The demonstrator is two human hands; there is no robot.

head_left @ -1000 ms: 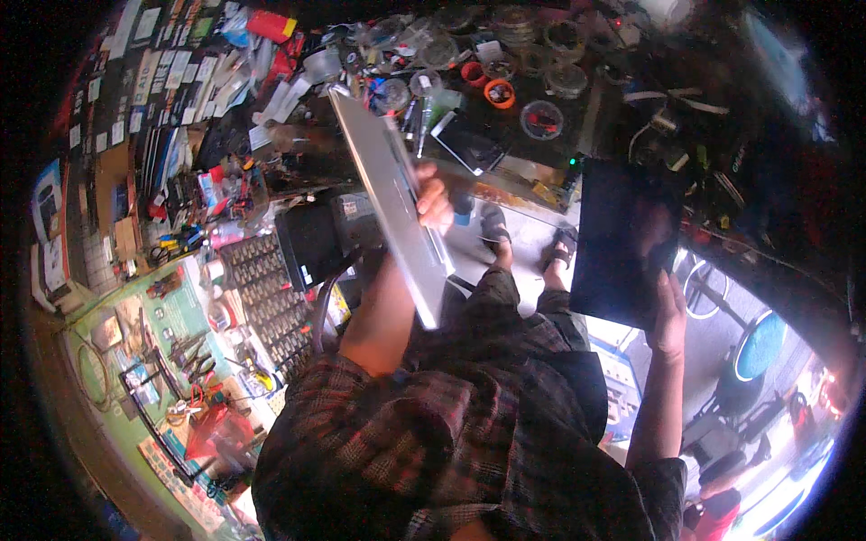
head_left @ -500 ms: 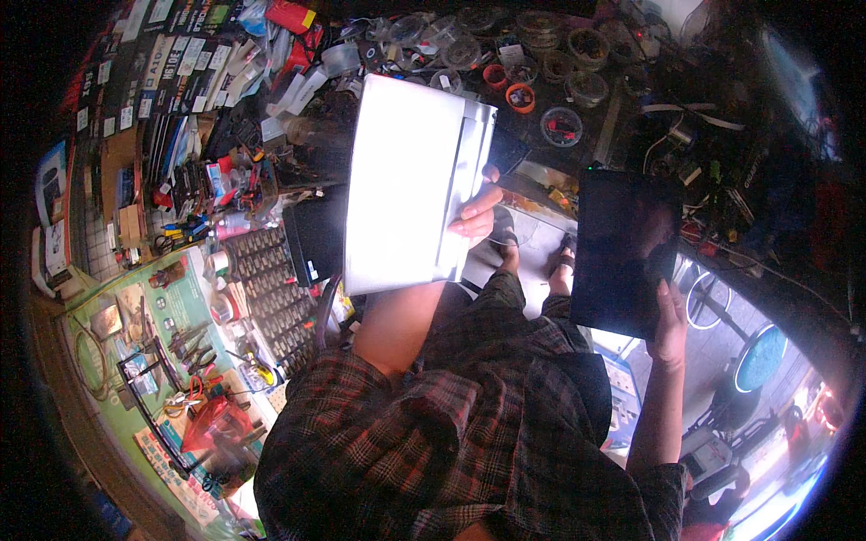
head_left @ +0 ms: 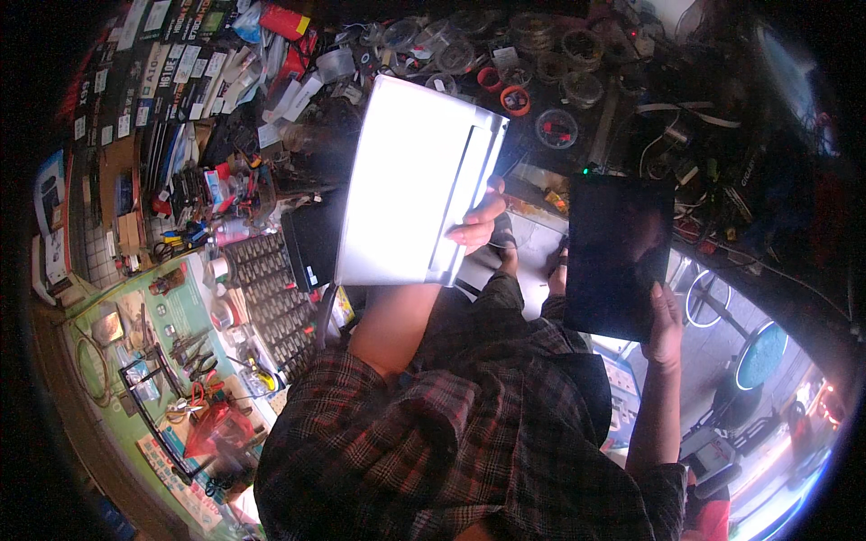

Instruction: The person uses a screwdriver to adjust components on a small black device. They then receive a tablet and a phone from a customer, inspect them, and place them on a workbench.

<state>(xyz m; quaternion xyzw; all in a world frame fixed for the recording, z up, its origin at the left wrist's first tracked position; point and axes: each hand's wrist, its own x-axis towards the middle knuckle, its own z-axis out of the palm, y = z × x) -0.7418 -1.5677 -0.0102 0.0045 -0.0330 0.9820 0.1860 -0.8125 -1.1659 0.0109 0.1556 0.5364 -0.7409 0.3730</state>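
A thin, flat panel [head_left: 406, 180], glaring white with a grey strip and dark slot along one long edge, is held up in front of me. My left hand [head_left: 481, 221] is closed round that edge, fingers over the face, and the forearm passes behind it. To the right, a black rectangular flat panel [head_left: 617, 248] with a dark glossy face stands nearly upright in view. My right hand [head_left: 665, 323] grips its lower right edge, thumb on the face. The glare hides detail on the white panel, so I cannot tell exactly what device it is.
Stacked boxes [head_left: 162, 72] and clear round tubs [head_left: 582, 50] crowd the far side. On the left, a green mat [head_left: 99, 329] carries scissors [head_left: 188, 408], pliers and a black frame. A compartmented tray [head_left: 262, 270] stands beside it. A round blue-topped stool [head_left: 760, 356] is at right.
The white panel has tilted slightly clockwise, its top shifting right, with my left hand still on it. The black panel and my right hand have moved slightly left.
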